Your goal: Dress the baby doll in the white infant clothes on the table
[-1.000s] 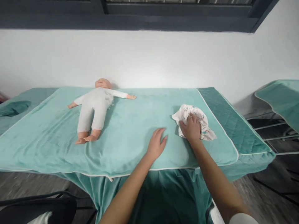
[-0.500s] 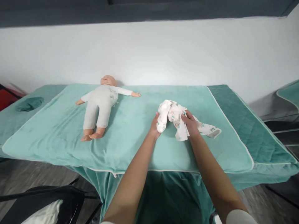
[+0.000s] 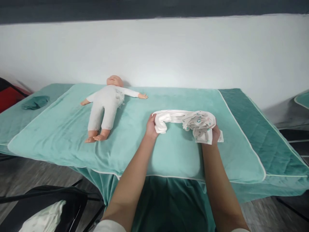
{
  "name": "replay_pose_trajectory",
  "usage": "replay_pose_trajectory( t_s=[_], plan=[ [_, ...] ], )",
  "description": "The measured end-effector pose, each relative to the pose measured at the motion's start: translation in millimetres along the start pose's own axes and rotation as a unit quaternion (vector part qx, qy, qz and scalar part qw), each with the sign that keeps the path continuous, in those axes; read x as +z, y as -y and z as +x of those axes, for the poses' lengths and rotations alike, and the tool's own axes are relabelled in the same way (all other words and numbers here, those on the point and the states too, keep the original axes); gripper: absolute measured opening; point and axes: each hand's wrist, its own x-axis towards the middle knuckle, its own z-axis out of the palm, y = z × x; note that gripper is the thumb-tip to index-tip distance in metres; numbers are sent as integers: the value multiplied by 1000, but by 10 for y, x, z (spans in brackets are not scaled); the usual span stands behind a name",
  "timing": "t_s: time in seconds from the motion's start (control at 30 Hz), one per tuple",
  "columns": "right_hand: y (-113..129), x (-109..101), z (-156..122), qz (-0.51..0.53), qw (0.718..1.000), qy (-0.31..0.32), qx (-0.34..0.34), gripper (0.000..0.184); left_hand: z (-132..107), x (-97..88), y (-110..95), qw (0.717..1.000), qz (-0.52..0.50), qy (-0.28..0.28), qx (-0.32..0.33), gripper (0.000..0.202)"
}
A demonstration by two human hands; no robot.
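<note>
Between my two hands a white baby garment [image 3: 199,121] with a small coloured print is stretched sideways above the green bed cover. Its plain white end is gripped by my left hand [image 3: 151,127]. The bunched, printed end is held by my right hand [image 3: 215,133], whose fingers are partly covered by the cloth. Folds hide the garment's exact cut. To the left a baby doll [image 3: 104,104] with a white cloth body lies on its back, arms spread and feet toward me; neither hand touches it.
The doll lies on a light green cover [image 3: 135,151] over a darker green massage bed [image 3: 263,132] with a face hole [image 3: 35,102]. A black chair [image 3: 72,206] with a pale cloth [image 3: 44,219] stands at lower left. A white wall [image 3: 154,54] rises behind the bed.
My hands have moved apart, the left slightly left and the right to the right. The crumpled garment is now drawn out between them. The doll has stayed in place.
</note>
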Motion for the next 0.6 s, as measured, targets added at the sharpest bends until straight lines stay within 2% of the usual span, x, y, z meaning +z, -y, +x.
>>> replay_pose_trajectory(
  t_s=[0.03,0.17,0.23,0.33,0.43,0.53,0.6],
  plan=[
    [-8,0,7,22,1000,-16,0,24,27,-40,-98,1000,0,3,-8,5],
    [-46,37,-5,73,995,-63,4,21,67,-201,-421,995,2,46,-89,34],
    [-45,50,-5,66,995,-70,1,19,69,-237,-486,995,-17,47,-87,38],
    [16,34,15,35,998,-57,5,24,87,-219,-495,997,-60,-3,-55,37],
    [183,-66,41,29,998,-55,-10,32,114,-179,-488,995,-87,-39,-32,40],
    [485,-288,63,20,995,-82,-59,37,118,-162,-498,995,-95,-26,-14,47],
    [749,-487,84,-11,994,-65,-91,45,102,-156,-506,995,-99,-12,-2,56]
  ],
)
